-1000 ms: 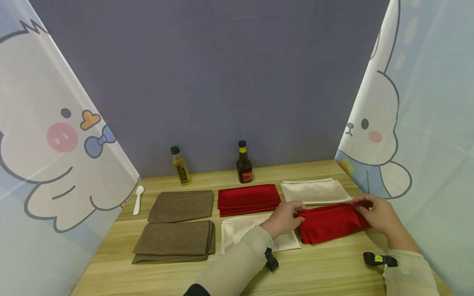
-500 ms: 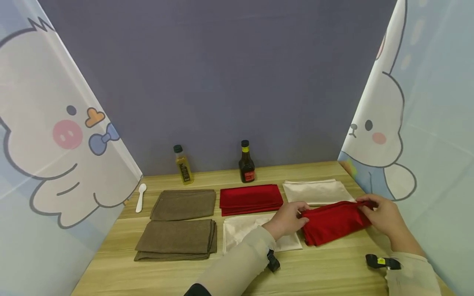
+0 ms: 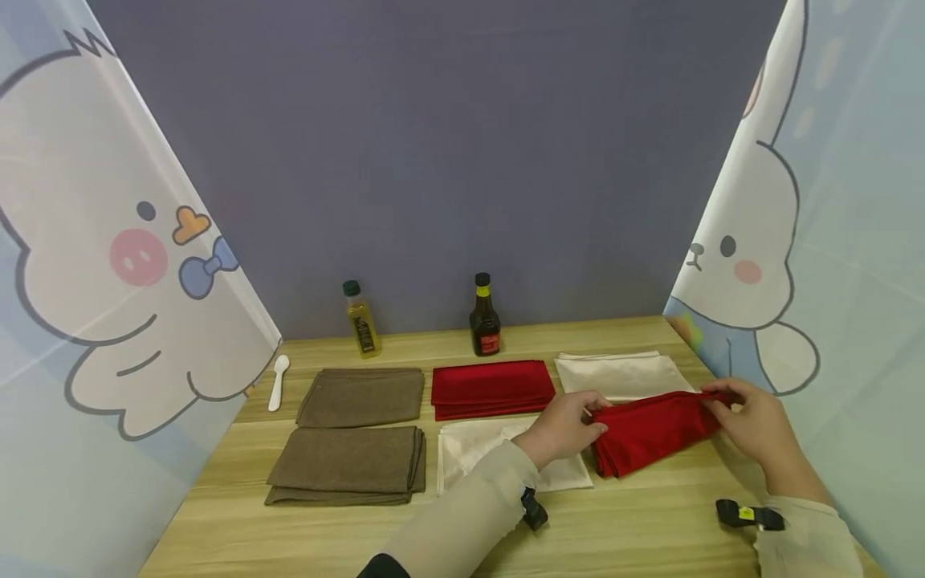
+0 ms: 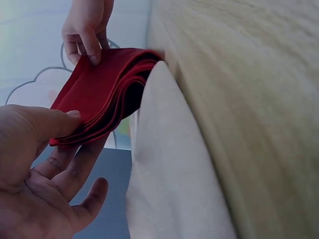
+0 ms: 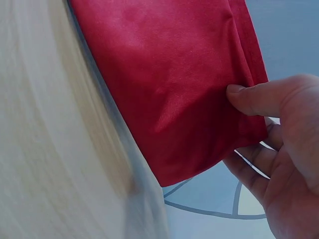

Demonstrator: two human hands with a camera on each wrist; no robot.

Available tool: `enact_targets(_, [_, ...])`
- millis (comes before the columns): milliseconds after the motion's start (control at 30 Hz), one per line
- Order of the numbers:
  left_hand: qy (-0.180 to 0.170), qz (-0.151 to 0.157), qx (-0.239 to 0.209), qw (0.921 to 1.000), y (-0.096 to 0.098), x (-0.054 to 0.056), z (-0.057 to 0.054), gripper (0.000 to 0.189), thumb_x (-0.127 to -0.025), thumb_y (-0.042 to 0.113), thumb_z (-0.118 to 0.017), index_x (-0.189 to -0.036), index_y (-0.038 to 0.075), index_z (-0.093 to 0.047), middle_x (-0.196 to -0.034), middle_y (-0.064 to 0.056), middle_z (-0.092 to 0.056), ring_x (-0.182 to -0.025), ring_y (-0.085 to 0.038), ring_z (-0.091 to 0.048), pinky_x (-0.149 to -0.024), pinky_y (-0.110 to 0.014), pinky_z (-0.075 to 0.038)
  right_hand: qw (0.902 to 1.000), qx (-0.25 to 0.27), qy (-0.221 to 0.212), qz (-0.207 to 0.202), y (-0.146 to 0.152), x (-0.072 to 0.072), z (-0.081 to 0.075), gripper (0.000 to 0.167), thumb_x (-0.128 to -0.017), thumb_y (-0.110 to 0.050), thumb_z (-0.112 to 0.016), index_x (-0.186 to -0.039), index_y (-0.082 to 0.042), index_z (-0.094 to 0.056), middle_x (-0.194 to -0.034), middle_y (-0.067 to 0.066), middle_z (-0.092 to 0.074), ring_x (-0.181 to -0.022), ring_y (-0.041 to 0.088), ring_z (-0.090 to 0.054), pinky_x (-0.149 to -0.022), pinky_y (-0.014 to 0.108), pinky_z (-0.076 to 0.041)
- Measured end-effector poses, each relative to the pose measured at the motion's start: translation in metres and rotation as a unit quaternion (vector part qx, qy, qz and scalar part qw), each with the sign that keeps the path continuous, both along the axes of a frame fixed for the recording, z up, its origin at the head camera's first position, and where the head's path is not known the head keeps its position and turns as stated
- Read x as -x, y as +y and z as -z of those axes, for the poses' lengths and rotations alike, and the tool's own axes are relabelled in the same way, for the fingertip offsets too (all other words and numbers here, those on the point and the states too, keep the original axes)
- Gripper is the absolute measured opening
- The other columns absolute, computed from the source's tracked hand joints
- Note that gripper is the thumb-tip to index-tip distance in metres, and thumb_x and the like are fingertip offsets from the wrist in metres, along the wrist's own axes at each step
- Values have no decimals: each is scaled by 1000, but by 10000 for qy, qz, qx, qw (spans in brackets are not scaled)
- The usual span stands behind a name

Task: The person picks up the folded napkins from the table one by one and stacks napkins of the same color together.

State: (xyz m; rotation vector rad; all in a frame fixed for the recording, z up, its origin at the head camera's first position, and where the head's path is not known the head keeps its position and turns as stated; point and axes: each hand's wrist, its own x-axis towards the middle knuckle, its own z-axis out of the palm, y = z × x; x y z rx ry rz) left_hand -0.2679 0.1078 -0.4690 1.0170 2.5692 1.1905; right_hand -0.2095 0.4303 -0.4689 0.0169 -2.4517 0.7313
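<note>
While little is shifting, I'm seeing the left hand and right hand still pinching the red cloth, keeping it unreleased.

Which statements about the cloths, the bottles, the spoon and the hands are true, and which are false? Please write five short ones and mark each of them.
1. The left-hand grip and the right-hand grip pinch the same folded red cloth. True.
2. The right-hand grip pinches the left end of this cloth. False: it pinches the right end.
3. The bottle of yellow liquid stands left of the dark bottle with a red label. True.
4. The white spoon lies left of the back folded brown cloth. True.
5. The dark bottle with a red label lies on its side. False: it stands upright.
</note>
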Motion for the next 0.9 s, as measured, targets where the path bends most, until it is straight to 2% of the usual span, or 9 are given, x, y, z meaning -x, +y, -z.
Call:
enact_targets(267, [7, -14, -126, 9999, -4, -4, -10, 32, -99, 17, -76, -129, 26, -70, -120, 16, -66, -92, 4, -61, -78, -15, -51, 9999, 71, 139, -1, -3, 0, -3, 15, -90, -4, -80, -104, -9, -77, -92, 6, -74, -80, -10, -49, -61, 17, -40])
enact_targets(533, [-49, -10, -381, 9993, -12, -2, -16, 29, -100, 17, -74, -128, 25, -70, -114, 18, -65, -93, 4, -60, -78, -17, -52, 9996, -60, 285, -39, -10, 1, -12, 17, -90, -2, -79, -105, -8, -77, -91, 8, -72, -78, -5, -48, -60, 19, -39])
enact_targets(900, [-120, -59, -873, 9961, -19, 1, -23, 29, -100, 15, -74, -127, 24, -71, -114, 18, -66, -93, 4, -62, -77, -18, -53, 9989, -52, 436, -132, -15, 1, -29, 20, -89, 1, -79, -106, -8, -77, -93, 12, -75, -82, -15, -47, -65, 12, -42])
